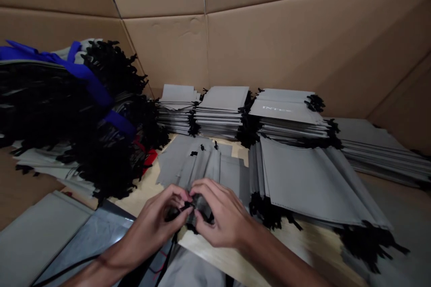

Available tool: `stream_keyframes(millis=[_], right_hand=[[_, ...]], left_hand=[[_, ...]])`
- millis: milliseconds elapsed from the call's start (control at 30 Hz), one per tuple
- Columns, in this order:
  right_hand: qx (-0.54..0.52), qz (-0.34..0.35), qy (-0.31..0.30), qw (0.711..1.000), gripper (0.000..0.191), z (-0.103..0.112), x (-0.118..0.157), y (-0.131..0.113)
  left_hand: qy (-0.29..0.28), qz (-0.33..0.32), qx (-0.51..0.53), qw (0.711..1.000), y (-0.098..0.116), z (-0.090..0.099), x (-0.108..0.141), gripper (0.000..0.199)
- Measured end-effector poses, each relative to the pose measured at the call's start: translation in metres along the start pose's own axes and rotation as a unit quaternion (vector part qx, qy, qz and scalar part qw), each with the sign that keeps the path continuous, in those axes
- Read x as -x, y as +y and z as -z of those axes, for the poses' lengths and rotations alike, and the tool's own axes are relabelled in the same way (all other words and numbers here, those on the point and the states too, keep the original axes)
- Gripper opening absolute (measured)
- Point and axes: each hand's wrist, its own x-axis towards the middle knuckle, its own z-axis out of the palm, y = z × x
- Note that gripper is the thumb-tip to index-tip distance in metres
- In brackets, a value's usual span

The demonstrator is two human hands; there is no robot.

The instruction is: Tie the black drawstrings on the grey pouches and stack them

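My left hand (158,215) and my right hand (224,215) meet low in the middle of the view. Thumb and fingertips of each are pinched on a black cord (186,206) between them. Just beyond and partly under my fingers lies a small bunch of grey fabric pouches (204,166), with knotted black cord ends at its far edge. My fingers hide much of the near end of these pouches, so the exact shape of the cord in my grip cannot be made out.
Stacked grey pouches (222,98) line the cardboard wall (269,45). A leaning bundle of pouches (303,179) stands at the right, black cords hanging toward me. At left, a tall pile of black cord ends (114,161) is bound with blue straps (90,80).
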Motion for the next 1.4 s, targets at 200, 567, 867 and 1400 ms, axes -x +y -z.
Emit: stream_keyframes(millis=[200, 567, 867, 1400], right_hand=[[0.021, -0.078, -0.081, 0.993, 0.050, 0.004, -0.009, -0.002], [0.056, -0.050, -0.162, 0.984, 0.022, -0.002, -0.025, 0.008], [0.059, -0.033, -0.116, 0.991, 0.022, -0.009, -0.018, 0.014], [0.119, 0.014, -0.114, 0.986, 0.024, -0.006, -0.021, 0.014]], left_hand=[[0.058, -0.173, -0.177, 0.967, -0.012, 0.006, 0.006, 0.033], [0.131, -0.133, -0.096, 0.978, -0.035, 0.003, 0.012, 0.032], [0.186, -0.059, -0.076, 0.978, -0.029, 0.038, 0.020, 0.015], [0.025, -0.144, -0.220, 0.964, -0.021, 0.032, -0.001, 0.011]])
